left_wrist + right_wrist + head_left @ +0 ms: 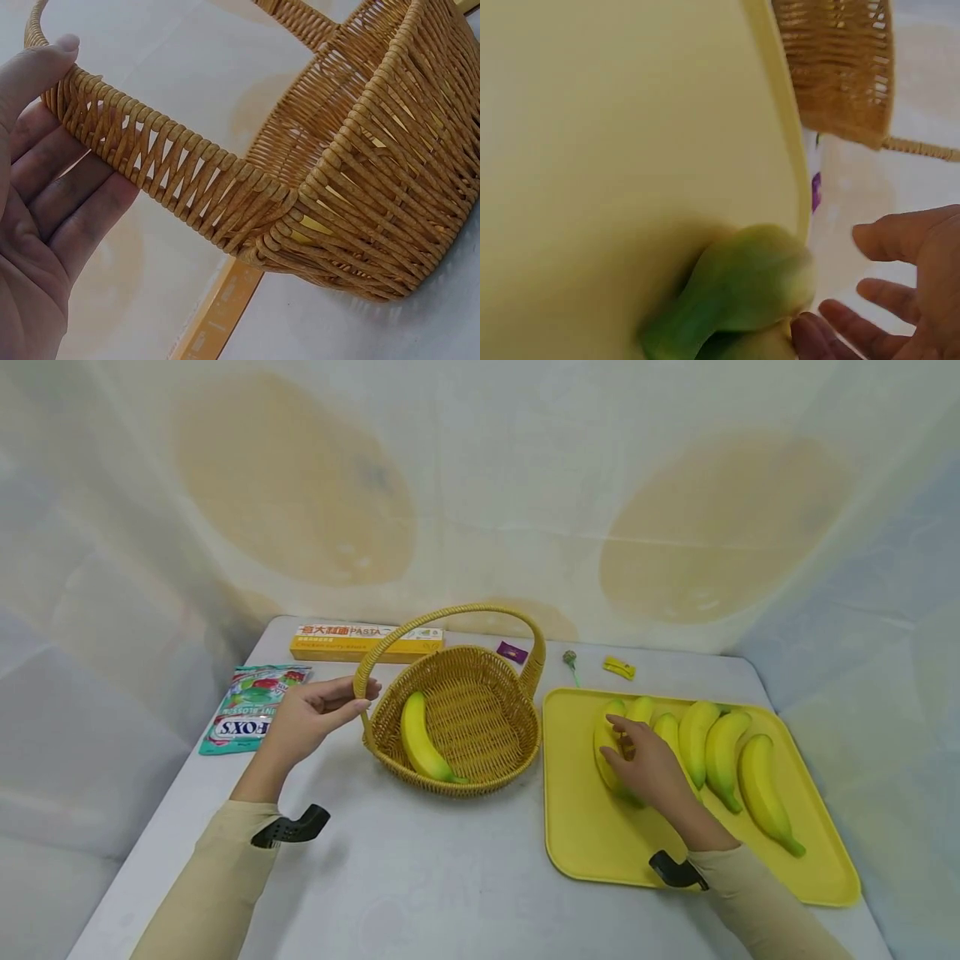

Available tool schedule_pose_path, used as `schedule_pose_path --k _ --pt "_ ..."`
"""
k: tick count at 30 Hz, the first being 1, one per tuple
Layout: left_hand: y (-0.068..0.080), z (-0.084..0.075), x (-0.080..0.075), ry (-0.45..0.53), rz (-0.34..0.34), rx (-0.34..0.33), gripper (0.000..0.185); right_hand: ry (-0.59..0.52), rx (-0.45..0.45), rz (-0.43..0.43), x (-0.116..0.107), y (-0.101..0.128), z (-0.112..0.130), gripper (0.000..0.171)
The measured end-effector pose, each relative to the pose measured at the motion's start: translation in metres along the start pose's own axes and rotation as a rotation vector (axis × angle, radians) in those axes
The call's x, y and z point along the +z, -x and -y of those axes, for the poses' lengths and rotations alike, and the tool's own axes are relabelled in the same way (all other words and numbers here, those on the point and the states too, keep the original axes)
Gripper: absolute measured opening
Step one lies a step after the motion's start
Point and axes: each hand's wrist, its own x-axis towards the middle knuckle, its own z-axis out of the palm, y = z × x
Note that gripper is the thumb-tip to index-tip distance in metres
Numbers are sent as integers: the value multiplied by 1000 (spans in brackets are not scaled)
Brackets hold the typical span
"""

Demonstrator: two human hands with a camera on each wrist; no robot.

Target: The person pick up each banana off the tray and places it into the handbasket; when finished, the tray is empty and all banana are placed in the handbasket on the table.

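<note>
The left hand [311, 717] touches the handle [450, 618] of the wicker basket [457, 727] near where the handle meets the rim at the basket's 9 o'clock; its grip is loose, fingers nearly straight along the weave with the thumb on top, nothing clasped; the left wrist view shows the fingertips [45, 67] lying against the woven band. One banana [422, 739] lies inside the basket, along its left wall. The right hand [647, 764] rests on the leftmost banana [604, 752] of a row on the yellow tray [600, 843], which sits at 3 o'clock of the basket, just beside it; the fingers lie spread and relaxed over the fruit, not closed round it; in the right wrist view the fingers [900, 240] hang open beside a green banana tip [735, 285]. Further bananas [731, 760] lie side by side at 3 o'clock of that hand. On the bench [420, 877], at 9 o'clock of the left hand, lies a candy bag [247, 710]; at the basket's 11 o'clock, a yellow pasta box [337, 643].
</note>
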Motion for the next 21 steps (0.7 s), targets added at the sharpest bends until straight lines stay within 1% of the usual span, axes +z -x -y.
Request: schedule_pose_path --k 5,9,14,18,21 --pt "1 1 0 -7 -12 -2 40 122 24 56 3 -3 0 64" --pt "0 0 1 5 -15 1 38 167 54 71 6 -5 4 64" --pt "0 -1 2 14 -12 6 38 162 74 76 7 -6 5 64" --pt "0 0 2 23 -11 4 37 122 74 87 4 -4 6 65" --pt "0 2 1 31 -12 6 36 89 79 99 -4 -1 13 66"
